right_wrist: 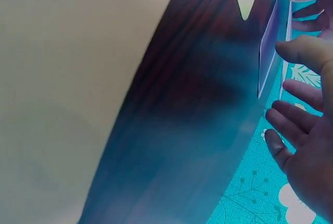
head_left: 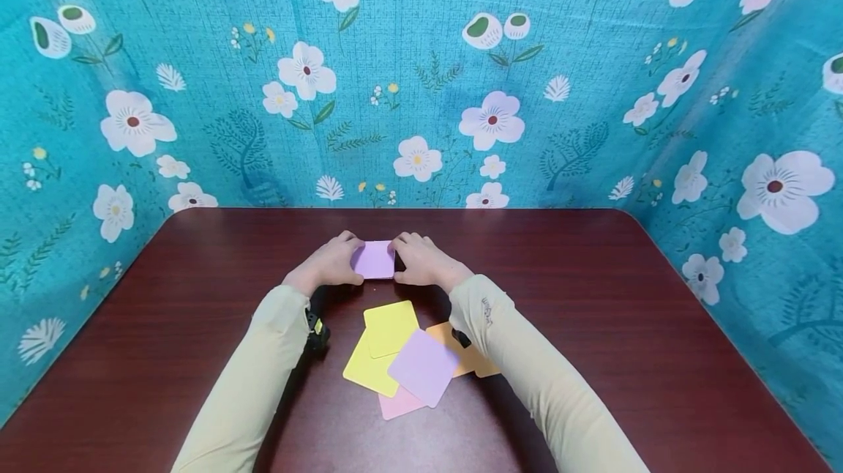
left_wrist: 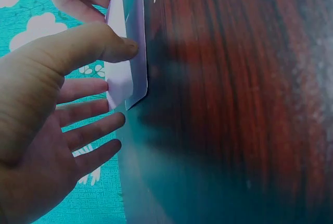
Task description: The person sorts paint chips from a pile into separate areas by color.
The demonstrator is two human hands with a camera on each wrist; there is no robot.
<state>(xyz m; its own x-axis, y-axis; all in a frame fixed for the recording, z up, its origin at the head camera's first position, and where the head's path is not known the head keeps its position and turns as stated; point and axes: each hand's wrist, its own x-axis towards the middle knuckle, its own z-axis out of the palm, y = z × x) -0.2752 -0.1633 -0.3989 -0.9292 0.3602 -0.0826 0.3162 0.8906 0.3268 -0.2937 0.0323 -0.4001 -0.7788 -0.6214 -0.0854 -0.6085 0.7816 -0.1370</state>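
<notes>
Toward the far side of the table, a light purple square card (head_left: 375, 261) is held level by its two side edges. My left hand (head_left: 332, 261) pinches one edge between thumb and fingers, and my right hand (head_left: 424, 262) pinches the opposite one. In the left wrist view, the held card (left_wrist: 120, 73) is seen nearly edge-on, a small gap apart from a second purple card (left_wrist: 138, 65) on the table. The right wrist view also shows that lower purple card (right_wrist: 268, 49) below my thumb.
Nearer to me lies a loose overlapping group: yellow cards (head_left: 393, 326), another purple card (head_left: 424, 368), a pink card (head_left: 399, 403) and orange cards (head_left: 469, 352), partly under my right sleeve. The dark red wooden table (head_left: 165, 356) meets a blue flowered curtain (head_left: 395, 92) behind.
</notes>
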